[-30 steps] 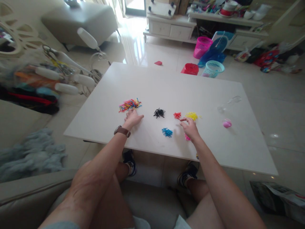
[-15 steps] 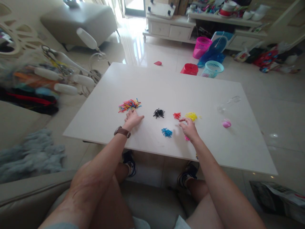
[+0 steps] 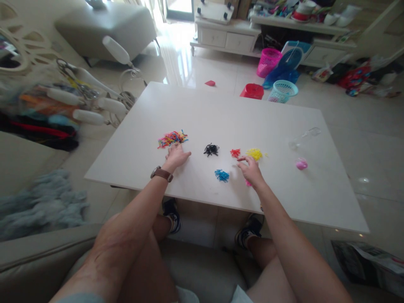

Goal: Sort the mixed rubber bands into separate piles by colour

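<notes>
My left hand (image 3: 177, 158), with a brown-strapped watch on its wrist, rests at the near edge of a mixed pile of small coloured elastic bands (image 3: 172, 139). Its fingertips touch that pile and its thumb points away to the right. Just below a small heap of red bands (image 3: 235, 153) is my right hand (image 3: 251, 169), its fingers apart and nothing visible in them. Yellow bands (image 3: 254, 154) lie right behind it. Pink bands (image 3: 248, 183) are partly hidden under its wrist. Between the hands lie black bands (image 3: 211, 149) and blue bands (image 3: 221, 175).
The heaps lie on a white table (image 3: 195, 109). At its right side are a pink round object (image 3: 301, 164) and a clear plastic container (image 3: 294, 144). Beyond the far edge stand a red bin (image 3: 253, 91) and a light-blue basket (image 3: 284, 90). A white-armed lamp (image 3: 116, 49) stands left.
Both hands stay almost in place; the right fingers have shifted very slightly near the red heap. The whole view has moved a little. The heaps look the same.
</notes>
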Motion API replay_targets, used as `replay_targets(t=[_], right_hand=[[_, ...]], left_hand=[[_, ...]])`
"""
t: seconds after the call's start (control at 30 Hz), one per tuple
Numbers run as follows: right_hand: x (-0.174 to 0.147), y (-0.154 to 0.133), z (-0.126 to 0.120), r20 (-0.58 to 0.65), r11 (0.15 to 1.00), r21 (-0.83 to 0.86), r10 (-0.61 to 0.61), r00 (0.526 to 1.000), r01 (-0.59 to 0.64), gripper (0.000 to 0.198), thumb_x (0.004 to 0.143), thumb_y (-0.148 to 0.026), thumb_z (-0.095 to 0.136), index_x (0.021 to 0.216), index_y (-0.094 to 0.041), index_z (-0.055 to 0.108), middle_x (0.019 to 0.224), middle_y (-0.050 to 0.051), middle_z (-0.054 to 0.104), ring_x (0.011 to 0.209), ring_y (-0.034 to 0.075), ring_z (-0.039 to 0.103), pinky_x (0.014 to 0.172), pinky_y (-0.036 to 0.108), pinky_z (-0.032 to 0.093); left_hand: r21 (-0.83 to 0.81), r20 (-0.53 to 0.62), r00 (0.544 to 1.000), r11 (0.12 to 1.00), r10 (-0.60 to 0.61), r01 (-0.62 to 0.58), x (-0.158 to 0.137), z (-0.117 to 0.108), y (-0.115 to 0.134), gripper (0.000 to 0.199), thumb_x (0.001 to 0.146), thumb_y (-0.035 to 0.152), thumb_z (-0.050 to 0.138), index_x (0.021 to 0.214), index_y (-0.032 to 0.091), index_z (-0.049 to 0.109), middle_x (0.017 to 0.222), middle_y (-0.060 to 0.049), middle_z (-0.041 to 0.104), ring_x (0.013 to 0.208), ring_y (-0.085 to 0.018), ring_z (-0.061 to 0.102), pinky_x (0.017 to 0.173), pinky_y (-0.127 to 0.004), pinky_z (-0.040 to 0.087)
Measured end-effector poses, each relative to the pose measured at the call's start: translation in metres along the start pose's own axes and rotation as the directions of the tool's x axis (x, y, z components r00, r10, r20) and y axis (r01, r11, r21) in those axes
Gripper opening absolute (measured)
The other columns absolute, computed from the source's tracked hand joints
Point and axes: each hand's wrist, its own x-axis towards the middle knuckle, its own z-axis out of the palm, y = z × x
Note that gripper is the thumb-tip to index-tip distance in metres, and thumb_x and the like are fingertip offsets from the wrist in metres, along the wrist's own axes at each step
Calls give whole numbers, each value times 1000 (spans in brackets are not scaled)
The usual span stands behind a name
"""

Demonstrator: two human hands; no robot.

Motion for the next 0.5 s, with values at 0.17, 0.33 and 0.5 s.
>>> replay_targets(t=[0.17,0.33,0.5], right_hand=[[0,1,0,10,1000,-8,-13,1000,13,20,72,-35,60,87,-25,69,113,6,63,121,29,48,113,48,31],[-1,-1,-2,32,1000,-25,-17,999,17,21,73,-34,59,89,-24,69,114,7,63,122,29,48,113,48,30],[-1,-2,-1,36,1000,-24,-16,999,16,20,73,-35,59,89,-25,68,114,7,62,121,29,47,113,48,31]], left_hand=[[-7,-19,1000,1000,-11,11,1,-2,-3,55,82,44,53,134,27,59,164,-8,29,149,-38,25,117,-57,29],[27,5,1000,1000,-8,8,-1,-4,1,59,82,43,51,138,23,55,163,-10,32,148,-38,27,116,-57,30],[21,-21,1000,1000,-3,3,-5,-8,5,54,80,42,55,130,23,60,157,-13,39,143,-40,35,114,-57,34]])
